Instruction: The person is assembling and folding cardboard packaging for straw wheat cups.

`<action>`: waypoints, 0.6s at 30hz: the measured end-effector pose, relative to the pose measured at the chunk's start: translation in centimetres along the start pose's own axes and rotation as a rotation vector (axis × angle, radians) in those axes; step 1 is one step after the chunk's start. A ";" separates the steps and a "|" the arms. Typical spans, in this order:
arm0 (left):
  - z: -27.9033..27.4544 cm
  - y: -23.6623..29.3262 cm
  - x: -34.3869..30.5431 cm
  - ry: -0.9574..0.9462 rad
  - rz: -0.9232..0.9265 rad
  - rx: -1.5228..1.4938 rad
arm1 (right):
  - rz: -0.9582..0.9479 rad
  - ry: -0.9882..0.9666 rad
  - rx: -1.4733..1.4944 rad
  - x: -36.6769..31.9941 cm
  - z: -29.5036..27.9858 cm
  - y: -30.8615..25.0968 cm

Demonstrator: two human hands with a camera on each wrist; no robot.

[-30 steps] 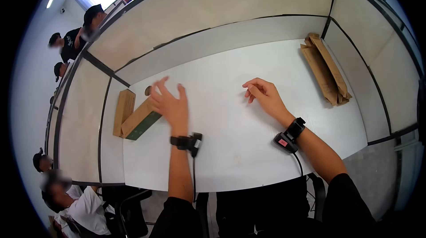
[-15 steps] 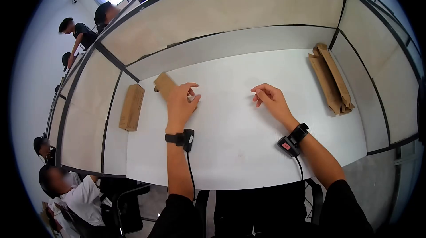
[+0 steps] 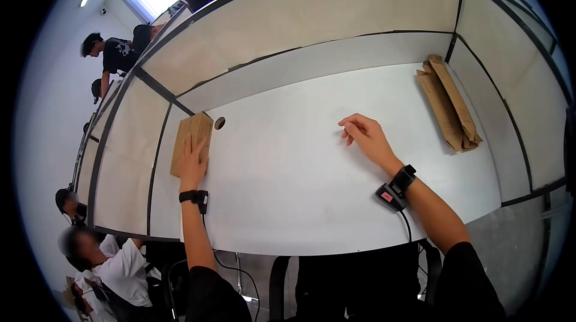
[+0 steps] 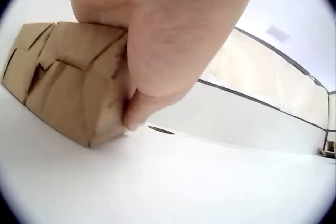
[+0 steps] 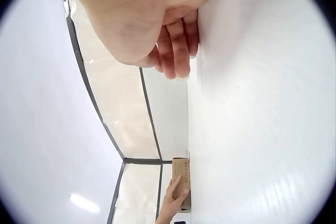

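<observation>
My left hand (image 3: 192,163) lies over two brown cardboard boxes (image 3: 189,131) that stand side by side along the left wall. Its fingers stretch forward across the top, and the thumb is at the right side. In the left wrist view, the folded end flaps of the boxes (image 4: 68,95) face the camera, with the hand (image 4: 168,29) touching the nearer one. My right hand (image 3: 367,137) holds nothing, its fingers loosely bent just above the white table (image 3: 300,190). The right wrist view also shows those relaxed fingers (image 5: 176,50).
A round hole (image 3: 220,123) in the table is just right of the boxes. Brown paper bags (image 3: 447,106), folded, lie along the right wall. Low panels (image 3: 318,52) close off the back and sides. Several people are beyond the left panel.
My left hand has moved left, and the box that was tilted under it now stands against the other box by the left wall. The right hand has stayed nearly still.
</observation>
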State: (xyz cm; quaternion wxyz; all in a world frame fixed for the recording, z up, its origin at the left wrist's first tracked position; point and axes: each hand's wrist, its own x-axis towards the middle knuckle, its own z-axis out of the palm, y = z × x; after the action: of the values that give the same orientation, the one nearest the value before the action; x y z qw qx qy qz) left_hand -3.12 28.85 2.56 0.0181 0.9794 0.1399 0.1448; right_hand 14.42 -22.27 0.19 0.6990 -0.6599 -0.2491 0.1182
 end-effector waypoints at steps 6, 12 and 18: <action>0.8 2.9 2.8 0.045 -0.001 0.282 | -0.001 -0.009 0.002 0.2 -0.1 0.6; 0.6 0.7 10.7 0.189 0.046 0.029 | 0.014 -0.007 -0.019 -0.1 0.0 -0.3; 0.9 -0.1 12.3 0.010 0.019 0.106 | -0.014 0.003 0.005 -0.1 0.2 0.3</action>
State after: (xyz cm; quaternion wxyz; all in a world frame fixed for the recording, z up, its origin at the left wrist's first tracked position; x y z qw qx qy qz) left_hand 8.41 32.38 5.07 -0.0362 0.9795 0.1381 0.1424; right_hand 14.31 -22.08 -0.14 0.7018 -0.6565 -0.2524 0.1129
